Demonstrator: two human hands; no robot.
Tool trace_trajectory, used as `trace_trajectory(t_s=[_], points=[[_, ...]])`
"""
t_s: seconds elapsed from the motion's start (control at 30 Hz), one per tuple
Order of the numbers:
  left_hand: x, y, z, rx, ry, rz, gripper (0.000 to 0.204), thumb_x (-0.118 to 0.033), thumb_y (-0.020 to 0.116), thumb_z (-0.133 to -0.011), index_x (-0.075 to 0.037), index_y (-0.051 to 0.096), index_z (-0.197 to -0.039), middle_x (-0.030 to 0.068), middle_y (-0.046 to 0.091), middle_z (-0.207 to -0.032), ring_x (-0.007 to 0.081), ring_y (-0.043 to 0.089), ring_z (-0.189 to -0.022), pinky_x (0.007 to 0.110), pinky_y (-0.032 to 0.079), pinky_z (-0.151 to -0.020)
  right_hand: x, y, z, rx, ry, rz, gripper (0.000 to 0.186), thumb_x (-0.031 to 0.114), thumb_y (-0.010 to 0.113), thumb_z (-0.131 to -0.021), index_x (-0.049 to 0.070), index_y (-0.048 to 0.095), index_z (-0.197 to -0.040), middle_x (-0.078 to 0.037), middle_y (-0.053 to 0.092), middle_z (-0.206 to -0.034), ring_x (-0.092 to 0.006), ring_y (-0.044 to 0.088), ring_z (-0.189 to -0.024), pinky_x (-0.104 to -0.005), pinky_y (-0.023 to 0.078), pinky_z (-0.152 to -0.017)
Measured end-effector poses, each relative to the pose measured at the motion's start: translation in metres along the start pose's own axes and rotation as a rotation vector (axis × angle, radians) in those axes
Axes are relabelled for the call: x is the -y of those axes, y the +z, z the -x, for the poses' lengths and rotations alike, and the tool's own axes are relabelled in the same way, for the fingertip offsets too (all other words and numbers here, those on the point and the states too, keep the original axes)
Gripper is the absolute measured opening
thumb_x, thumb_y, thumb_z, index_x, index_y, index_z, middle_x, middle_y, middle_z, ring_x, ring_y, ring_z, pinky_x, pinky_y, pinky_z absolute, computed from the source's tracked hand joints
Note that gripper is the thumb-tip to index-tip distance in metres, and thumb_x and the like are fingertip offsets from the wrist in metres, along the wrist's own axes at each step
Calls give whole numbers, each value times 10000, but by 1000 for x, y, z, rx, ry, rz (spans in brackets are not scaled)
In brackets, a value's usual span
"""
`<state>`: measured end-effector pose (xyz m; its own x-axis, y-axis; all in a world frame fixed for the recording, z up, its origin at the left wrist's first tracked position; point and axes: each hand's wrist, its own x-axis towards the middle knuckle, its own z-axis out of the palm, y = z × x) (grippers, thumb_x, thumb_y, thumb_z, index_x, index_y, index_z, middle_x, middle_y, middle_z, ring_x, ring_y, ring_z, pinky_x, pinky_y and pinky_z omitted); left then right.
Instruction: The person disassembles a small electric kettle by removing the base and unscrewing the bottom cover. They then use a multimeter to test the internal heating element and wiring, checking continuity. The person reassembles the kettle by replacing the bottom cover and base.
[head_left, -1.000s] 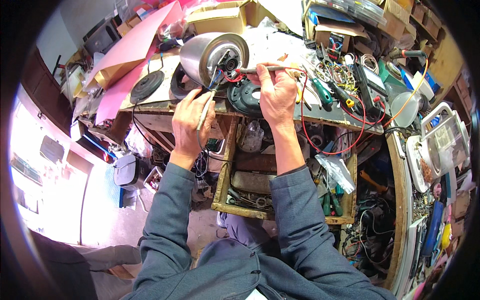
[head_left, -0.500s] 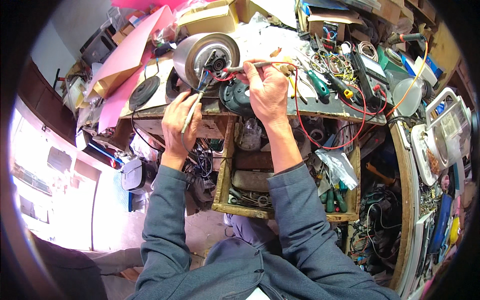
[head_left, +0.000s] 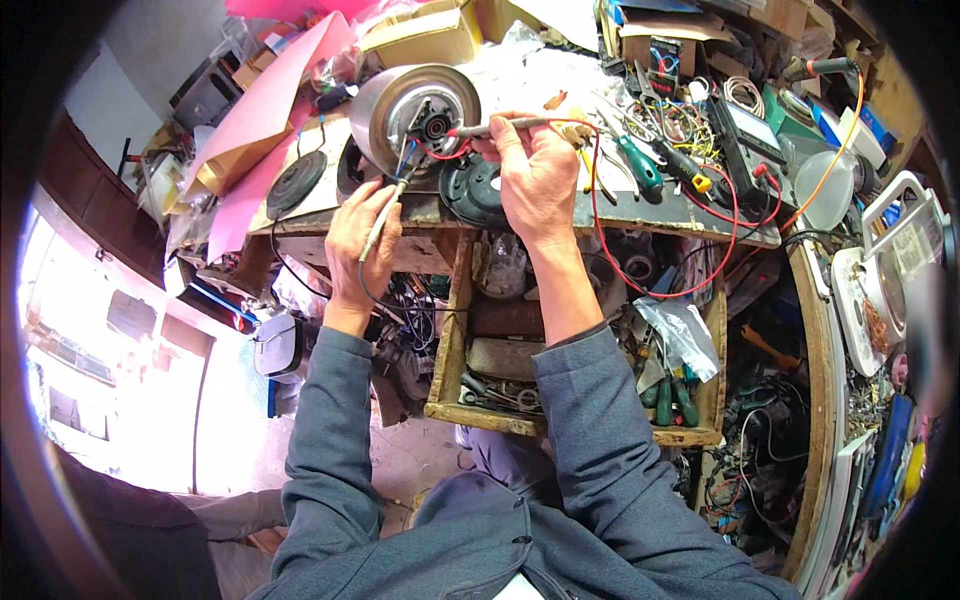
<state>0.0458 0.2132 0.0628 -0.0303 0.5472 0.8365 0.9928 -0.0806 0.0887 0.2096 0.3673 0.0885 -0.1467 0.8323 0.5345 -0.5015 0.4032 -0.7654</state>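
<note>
A round silver motor (head_left: pixel 400 110) with a black hub and red and blue wires stands tilted on the cluttered workbench (head_left: pixel 680 215). My left hand (head_left: pixel 358 240) grips a slim grey probe (head_left: pixel 385 215) whose tip points up at the motor's wires. My right hand (head_left: pixel 535 170) holds a second thin probe (head_left: pixel 500 127) level, its red tip at the hub. A red lead (head_left: pixel 640 285) loops from my right hand down over the bench edge.
A black round cover (head_left: pixel 475 190) lies beside the motor, a black disc (head_left: pixel 298 183) further left. Pink sheets (head_left: pixel 270 100), cardboard boxes, a green-handled screwdriver (head_left: pixel 640 165), a meter (head_left: pixel 750 135) and tangled wires crowd the bench. An open wooden drawer (head_left: pixel 450 370) of parts sits below.
Both hands have stayed on their probes at the motor. The view has shifted slightly, so the motor and hands sit a little higher and to the left.
</note>
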Motion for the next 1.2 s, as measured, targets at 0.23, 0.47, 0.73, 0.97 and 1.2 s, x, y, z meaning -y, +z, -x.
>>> trace_trajectory(t_s=[0.23, 0.47, 0.73, 0.97, 1.2], points=[[2, 1, 3, -18, -10, -32, 248, -161, 697, -991, -3, 736, -1178, 195, 728, -1203, 364, 694, -1138, 442, 532, -998, -1, 1, 3, 21, -27, 27, 119, 64, 680, -1013, -41, 735, -1003, -100, 768, -839, -145, 740, -758, -286, 588, -704], [-1, 2, 1, -20, -23, -7, 246, -153, 697, -989, 1, 735, -1177, 197, 728, -1207, 366, 693, -1142, 441, 532, -996, -5, 1, 2, 5, -27, 10, 132, 85, 681, -1006, -32, 741, -998, -108, 762, -819, -168, 737, -739, -312, 576, -690], [3, 0, 5, 27, -29, 13, 269, -137, 641, -1026, 29, 712, -1226, 229, 706, -1253, 383, 672, -1194, 446, 505, -1040, 0, 0, 2, 32, -106, 185, 138, 75, 663, -1008, -43, 734, -997, -133, 742, -804, -214, 731, -740, -335, 579, -690], [4, -3, 7, 15, -41, -8, 264, -138, 639, -1030, 29, 715, -1220, 225, 713, -1243, 384, 676, -1187, 442, 512, -1033, 1, -1, 3, 28, -139, 224, 148, 98, 676, -1002, -35, 741, -986, -147, 756, -821, -228, 735, -740, -348, 576, -696], [-2, 0, 4, -8, -24, -21, 256, -140, 692, -987, 5, 724, -1195, 200, 726, -1212, 372, 688, -1145, 446, 525, -995, -5, 0, 2, 12, -59, 141, 139, 92, 684, -987, -26, 758, -980, -132, 756, -804, -205, 732, -720, -336, 559, -676]])
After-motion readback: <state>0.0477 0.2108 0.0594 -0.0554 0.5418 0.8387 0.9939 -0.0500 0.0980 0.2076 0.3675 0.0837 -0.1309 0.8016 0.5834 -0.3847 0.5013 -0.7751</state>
